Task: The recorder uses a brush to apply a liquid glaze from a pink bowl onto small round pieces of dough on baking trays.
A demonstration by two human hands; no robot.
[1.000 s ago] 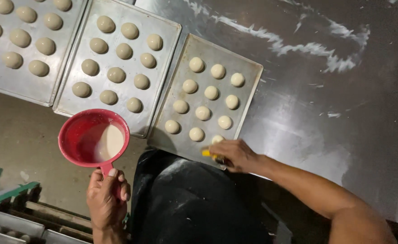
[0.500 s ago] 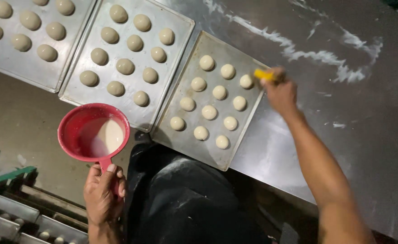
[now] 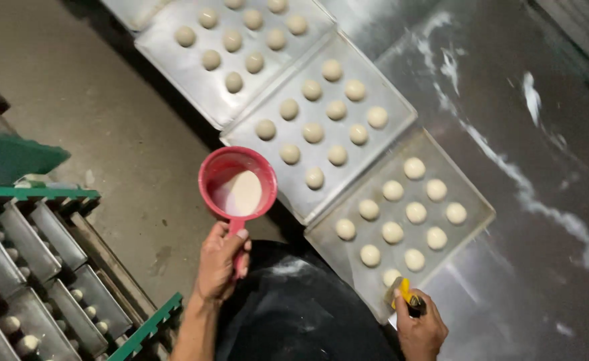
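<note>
My left hand [image 3: 219, 264] grips the handle of a red scoop-shaped cup [image 3: 237, 184] with white liquid pooled in it, held over the floor beside the table. My right hand [image 3: 420, 326] holds a yellow-handled brush [image 3: 405, 290], its bristles at the near corner of the nearest metal tray [image 3: 471, 230]. That tray carries several pale round dough balls [image 3: 392, 232] in rows. A second tray [image 3: 247, 139] and a third tray [image 3: 167, 57] of dough balls lie further along the steel table.
The steel table [image 3: 535, 167] is smeared with flour streaks to the right. A green rack [image 3: 40, 267] with trays of dough stands at the lower left on the concrete floor [image 3: 87, 113]. My dark apron [image 3: 294, 314] fills the bottom middle.
My right hand with the brush has come back from the far side of the nearest tray to its near corner. The view has swung, showing the rack at left. The red cup stays held.
</note>
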